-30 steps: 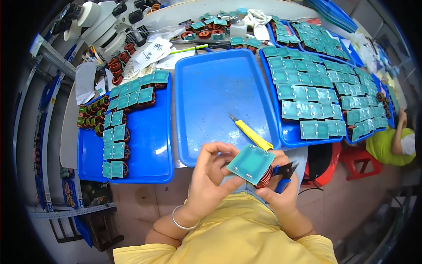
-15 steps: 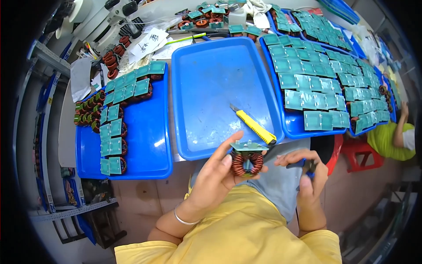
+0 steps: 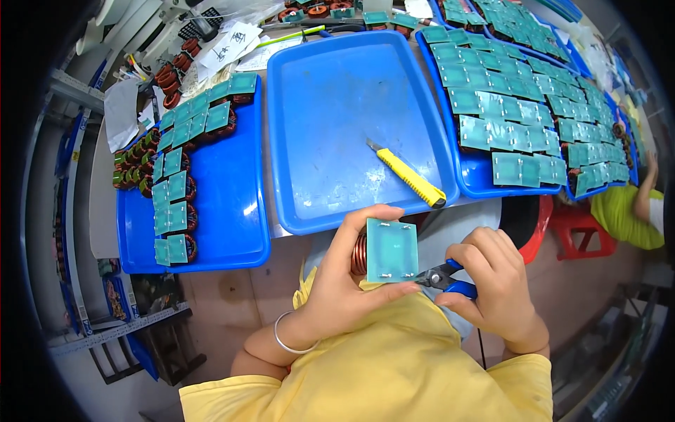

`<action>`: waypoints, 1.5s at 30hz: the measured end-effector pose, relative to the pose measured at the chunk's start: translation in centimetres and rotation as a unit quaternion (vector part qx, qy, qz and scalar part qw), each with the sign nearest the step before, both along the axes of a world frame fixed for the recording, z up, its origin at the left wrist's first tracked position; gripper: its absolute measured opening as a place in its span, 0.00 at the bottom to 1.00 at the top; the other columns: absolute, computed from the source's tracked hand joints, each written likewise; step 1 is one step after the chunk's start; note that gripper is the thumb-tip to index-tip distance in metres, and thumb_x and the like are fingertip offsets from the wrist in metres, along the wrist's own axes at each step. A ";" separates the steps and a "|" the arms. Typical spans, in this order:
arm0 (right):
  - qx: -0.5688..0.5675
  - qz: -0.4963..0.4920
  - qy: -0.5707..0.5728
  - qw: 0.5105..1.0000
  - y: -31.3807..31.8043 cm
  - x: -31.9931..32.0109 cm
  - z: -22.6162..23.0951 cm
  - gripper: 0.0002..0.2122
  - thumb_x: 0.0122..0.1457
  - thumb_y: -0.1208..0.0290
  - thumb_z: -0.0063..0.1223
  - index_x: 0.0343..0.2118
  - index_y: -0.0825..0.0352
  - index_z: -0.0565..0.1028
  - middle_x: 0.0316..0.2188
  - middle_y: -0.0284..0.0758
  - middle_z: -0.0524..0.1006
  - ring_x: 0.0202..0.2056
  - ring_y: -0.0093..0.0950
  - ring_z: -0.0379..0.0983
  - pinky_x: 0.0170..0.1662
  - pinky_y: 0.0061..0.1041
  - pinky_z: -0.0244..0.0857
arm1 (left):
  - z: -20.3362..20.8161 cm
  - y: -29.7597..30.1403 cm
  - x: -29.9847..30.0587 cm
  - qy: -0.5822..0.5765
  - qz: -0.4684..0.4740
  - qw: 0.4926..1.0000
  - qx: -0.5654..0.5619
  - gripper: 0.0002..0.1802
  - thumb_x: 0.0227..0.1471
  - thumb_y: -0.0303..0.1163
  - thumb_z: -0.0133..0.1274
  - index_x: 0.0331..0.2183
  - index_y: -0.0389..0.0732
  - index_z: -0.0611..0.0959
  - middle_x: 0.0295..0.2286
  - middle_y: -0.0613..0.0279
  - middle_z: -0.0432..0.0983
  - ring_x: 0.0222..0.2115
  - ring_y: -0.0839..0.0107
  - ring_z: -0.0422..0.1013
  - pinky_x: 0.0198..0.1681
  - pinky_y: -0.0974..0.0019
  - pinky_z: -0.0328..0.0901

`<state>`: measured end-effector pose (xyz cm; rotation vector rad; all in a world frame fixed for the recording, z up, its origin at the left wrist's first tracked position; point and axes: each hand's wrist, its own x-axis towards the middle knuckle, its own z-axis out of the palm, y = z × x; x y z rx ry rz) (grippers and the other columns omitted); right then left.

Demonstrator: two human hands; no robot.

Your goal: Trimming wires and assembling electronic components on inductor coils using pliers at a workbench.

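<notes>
Your left grip pinches the green board at near centre; your right grip closes round cutters, tips by its near-right corner. A loose hold could let them gouge it.

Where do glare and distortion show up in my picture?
Head view: a bright glint on the left blue tray, softer sheen on the middle blue tray; head view: the metal shelving bows near the left rim, corners go black; head view: the green board in the left hand looks reasonably sharp.

Black handwriting (too small to read) on paper
</notes>
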<state>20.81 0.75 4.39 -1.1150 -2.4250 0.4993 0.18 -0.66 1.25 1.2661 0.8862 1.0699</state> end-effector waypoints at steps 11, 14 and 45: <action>0.018 0.008 -0.048 0.999 -0.5 0.5 0.8 0.20 0.42 0.54 0.58 0.30 0.66 0.70 0.22 0.34 0.61 0.24 0.31 0.59 0.26 0.27 0.51 | 0.2 0.0 -0.1 0.127 0.003 0.986 0.113 0.42 0.29 0.28 0.69 0.47 0.37 0.64 0.42 0.58 0.63 0.42 0.72 0.64 0.45 0.70 0.62; 0.018 0.007 -0.047 0.999 -0.6 0.5 0.9 0.20 0.42 0.53 0.57 0.30 0.66 0.69 0.22 0.34 0.61 0.24 0.30 0.59 0.26 0.26 0.50 | 0.2 0.0 0.0 0.157 0.000 0.977 0.146 0.42 0.28 0.28 0.69 0.46 0.37 0.64 0.41 0.58 0.63 0.42 0.71 0.64 0.44 0.70 0.62; -0.493 -0.058 0.050 0.867 -1.6 0.8 -11.9 0.17 0.59 0.58 0.40 0.25 0.70 0.68 0.17 0.38 0.69 0.21 0.33 0.65 0.27 0.27 0.59 | -11.1 -1.2 0.8 0.097 -0.101 0.940 -0.312 0.16 0.51 0.30 0.51 0.40 0.36 0.67 0.23 0.63 0.69 0.20 0.80 0.67 0.20 0.78 0.62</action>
